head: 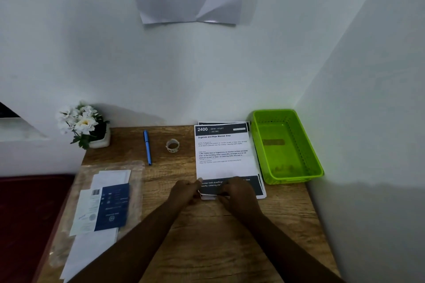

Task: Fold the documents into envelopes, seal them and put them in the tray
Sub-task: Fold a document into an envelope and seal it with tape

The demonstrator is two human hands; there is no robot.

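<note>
Both forearms reach across the bench to the near edge of the documents, a small stack of printed sheets. Left hand pinches the stack's near left corner; right hand lies over the near edge, fingers curled on the paper. Just right of the documents stands one green tray. Left of them: one tape roll, one blue pen, one flowerpot, and a clear pack of envelopes nearer.

Top printed sheet, stack at desk's one o'clock: header "2400", "DESK / STUDY"; title "Organize and Wipe Monitor Area". Body print partly legible. Blue packet, nine o'clock: barcode, text illegible.
</note>
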